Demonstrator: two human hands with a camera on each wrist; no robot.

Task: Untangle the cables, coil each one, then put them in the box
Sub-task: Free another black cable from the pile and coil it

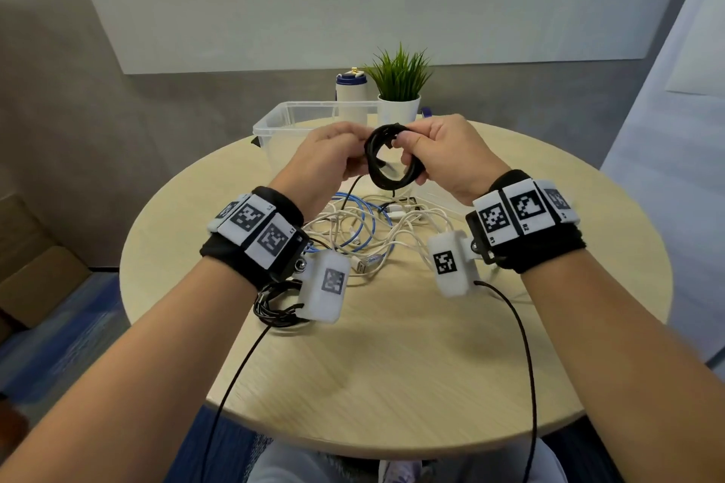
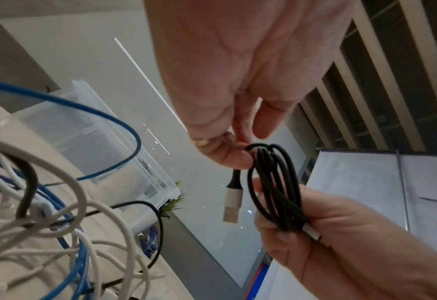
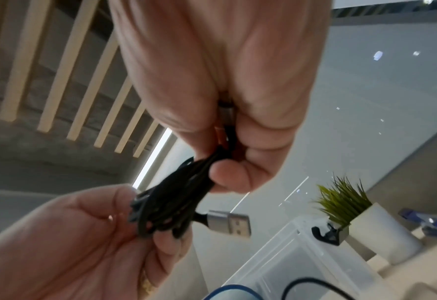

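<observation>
The black cable (image 1: pixel 393 159) is gathered into a small coil of several loops, held in the air above the tangle of white and blue cables (image 1: pixel 372 231) and just in front of the clear box (image 1: pixel 274 122); its USB plug (image 2: pixel 231 205) hangs free from the loops on a short tail. The right hand (image 1: pixel 443 153) is curled round one side of the coil, thumb pressing the strands together; the left hand (image 1: pixel 329 157) pinches the opposite side between thumb and fingertips, near where the plug's tail leaves the loops.

The step in hand looks like finishing this coil; to do it well, the right hand should keep all loops clamped as one bundle while the left tucks or winds the free plug end round them, so nothing springs open on release. The loops should stay even in size; a stray one could snag the box rim. A thin black strand hangs from the coil toward the tangle; whether it belongs to this cable I cannot tell, so it should be checked before the coil moves to the box behind the hands.
</observation>
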